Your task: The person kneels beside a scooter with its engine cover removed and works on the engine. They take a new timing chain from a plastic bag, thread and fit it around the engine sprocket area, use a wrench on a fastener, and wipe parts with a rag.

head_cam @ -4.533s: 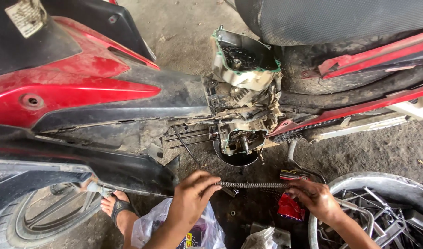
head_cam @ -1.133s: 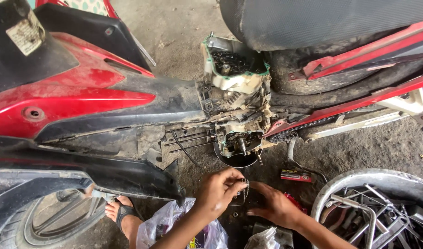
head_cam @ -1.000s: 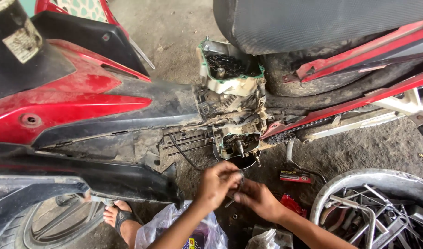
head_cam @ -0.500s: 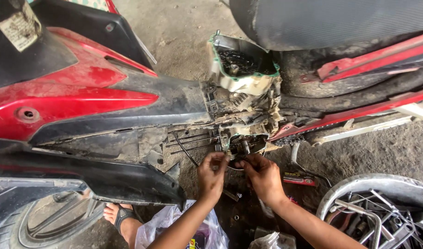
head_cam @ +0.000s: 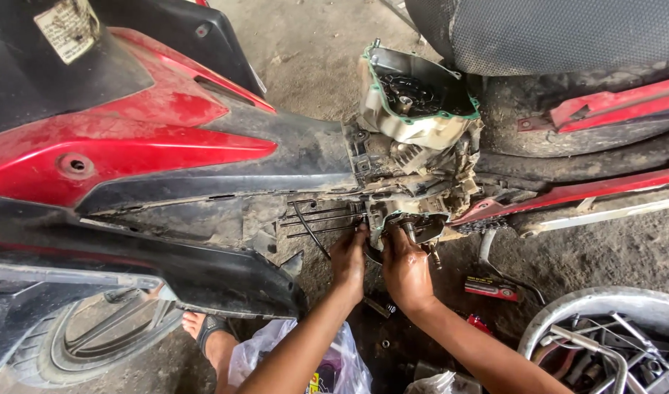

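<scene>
— Where are the hands working?
— Centre frame: left hand [head_cam: 349, 259] and right hand [head_cam: 406, 268] are pressing side by side into the open engine [head_cam: 411, 211].
— Gripping anything?
— Fingers are curling in; can't tell.

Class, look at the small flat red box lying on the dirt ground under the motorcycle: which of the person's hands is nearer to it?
Right. The right hand works at the engine's underside, just left of the small flat red box. The left hand lies farther left, beyond the right.
</scene>
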